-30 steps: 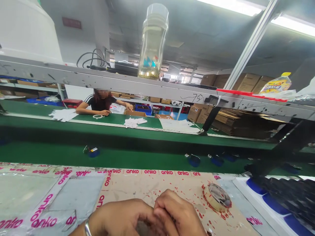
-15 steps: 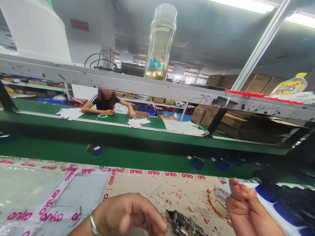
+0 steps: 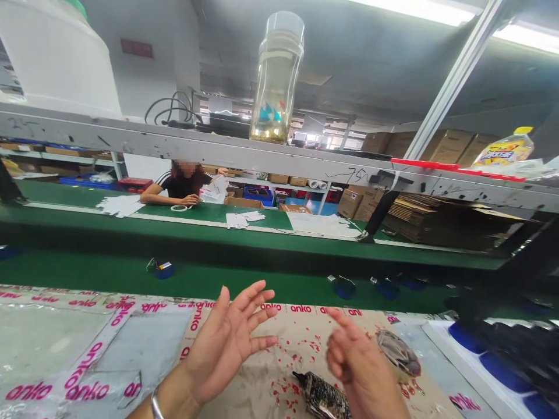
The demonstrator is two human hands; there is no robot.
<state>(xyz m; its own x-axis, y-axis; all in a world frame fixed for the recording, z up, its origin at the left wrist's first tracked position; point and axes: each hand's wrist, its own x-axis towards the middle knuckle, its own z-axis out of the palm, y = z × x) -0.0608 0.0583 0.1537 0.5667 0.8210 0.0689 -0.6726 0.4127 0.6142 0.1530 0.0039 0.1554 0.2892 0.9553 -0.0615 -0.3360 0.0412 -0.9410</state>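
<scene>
Apparently held left hand (image 3: 231, 343) spread, empty; curled right hand (image 3: 356, 358) beside stained bottle (image 3: 324, 394), hiding any contents; had blue pieces (image 3: 167, 272) untouched beyond, more in tray (image 3: 459, 356) rightward.

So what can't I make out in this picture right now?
All in the head view:
Right hand: motion blur and curled fingers hide whether it holds anything.
Dark nozzled tube: its rear end is lost behind the right hand and at the bottom edge.
Tan ring: left side covered by the right hand.
Black pieces: blurred, cut off by the right edge.
</scene>
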